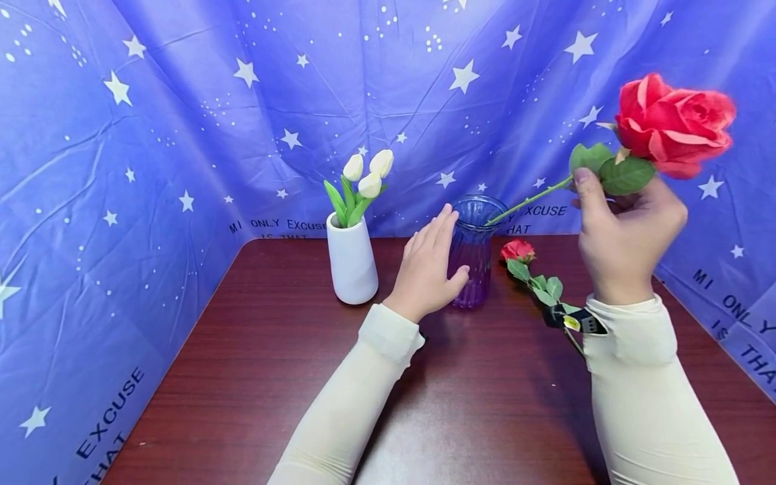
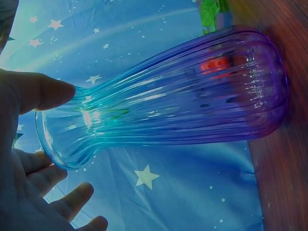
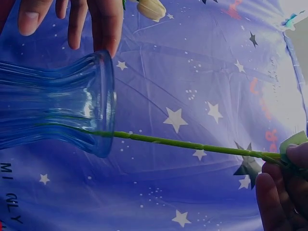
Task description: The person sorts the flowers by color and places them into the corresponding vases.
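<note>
A red rose [image 1: 675,124] is pinched at its stem, just under the bloom, by my right hand [image 1: 630,232]. The green stem [image 3: 178,143] slants down to the left, and its lower end is inside the mouth of a ribbed glass vase [image 1: 471,269], blue above and purple below. The vase stands upright on the table. My left hand [image 1: 427,266] is at the vase's left side with fingers extended. In the left wrist view its thumb [image 2: 50,91] and fingertips lie around the vase's flared rim, touching it.
A white vase [image 1: 353,263] with several white tulips [image 1: 370,184] stands left of my left hand. Another red rose [image 1: 517,251] lies on the brown table [image 1: 273,377], right of the glass vase and partly behind my right wrist. A starry blue curtain [image 1: 339,87] surrounds the table's back and sides.
</note>
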Motion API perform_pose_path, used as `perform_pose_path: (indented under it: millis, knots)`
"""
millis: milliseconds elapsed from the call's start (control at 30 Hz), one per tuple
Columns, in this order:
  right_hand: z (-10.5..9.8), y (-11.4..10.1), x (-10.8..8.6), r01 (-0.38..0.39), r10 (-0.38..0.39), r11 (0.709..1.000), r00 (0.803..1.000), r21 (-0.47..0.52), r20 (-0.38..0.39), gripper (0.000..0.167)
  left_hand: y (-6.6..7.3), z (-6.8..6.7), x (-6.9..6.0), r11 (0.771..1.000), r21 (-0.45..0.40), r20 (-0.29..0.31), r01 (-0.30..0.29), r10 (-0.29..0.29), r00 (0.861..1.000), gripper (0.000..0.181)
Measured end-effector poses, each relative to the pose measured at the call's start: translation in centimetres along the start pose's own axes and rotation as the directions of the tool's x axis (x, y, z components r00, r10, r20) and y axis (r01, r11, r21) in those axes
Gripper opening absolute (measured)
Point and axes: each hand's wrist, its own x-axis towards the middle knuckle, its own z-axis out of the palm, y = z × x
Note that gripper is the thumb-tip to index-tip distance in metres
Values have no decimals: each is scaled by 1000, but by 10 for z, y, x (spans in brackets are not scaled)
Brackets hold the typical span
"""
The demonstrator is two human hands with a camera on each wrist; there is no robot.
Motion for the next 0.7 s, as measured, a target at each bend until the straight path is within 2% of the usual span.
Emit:
perform_pose_path:
  millis: [133,267,367,433,700]
  knots:
    - [-1,8,-2,23,-20,998,998,-51,51,15,0,1,0,1000,-5,0,4,-4,1000,88]
    - [0,15,-3,-11,17,997,997,-81,75,17,-1,1,-1,1000,0,1,7,-7,1000,90]
    - [3,18,-4,-86,91,992,994,-88,65,15,-1,1,-1,1000,7,-2,5,-5,1000,91]
    - [4,20,-4,-82,93,989,992,-124,86,15,-1,1,-1,1000,15,-2,5,-5,1000,92]
    - [11,14,-9,-96,121,980,984,-175,134,15,-2,0,-1,993,118,4,-8,8,1000,93]
